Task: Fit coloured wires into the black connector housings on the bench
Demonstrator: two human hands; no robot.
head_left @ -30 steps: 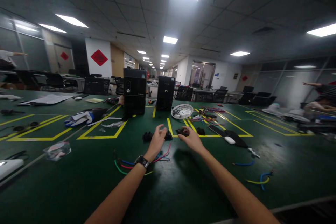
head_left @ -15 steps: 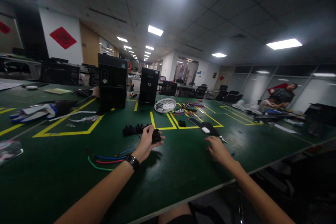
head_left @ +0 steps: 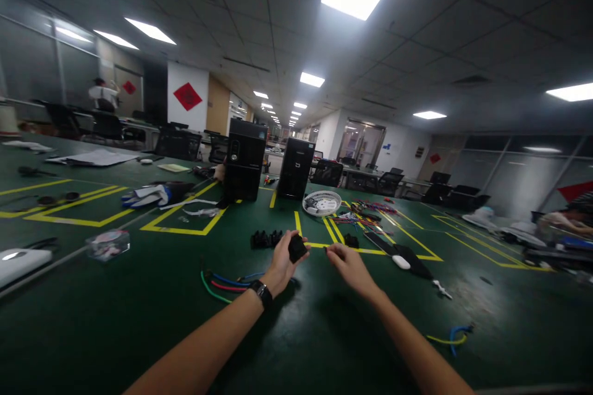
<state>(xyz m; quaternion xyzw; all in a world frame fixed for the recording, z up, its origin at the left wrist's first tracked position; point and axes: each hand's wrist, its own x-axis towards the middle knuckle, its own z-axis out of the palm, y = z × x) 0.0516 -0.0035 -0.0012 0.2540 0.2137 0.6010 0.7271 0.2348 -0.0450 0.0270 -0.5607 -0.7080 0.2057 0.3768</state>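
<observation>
1. Toward the near edge of the table, on the right, blue and yellow wires lie curled together
2. Green, red and blue wires stretch beside the left wrist, which wears a dark watch
3. The left hand grips a black block, holding it up between the table's near and far edges
4. The right hand is near it, thumb and fingertips drawn together; whether they pinch anything, I cannot tell
5. Just beyond the left hand sits a row of black blocks; beyond the right, a small black part
6. Farther off stands a white basket, tangled wires to its right
7. Near the far edge, two upright computer towers
</observation>
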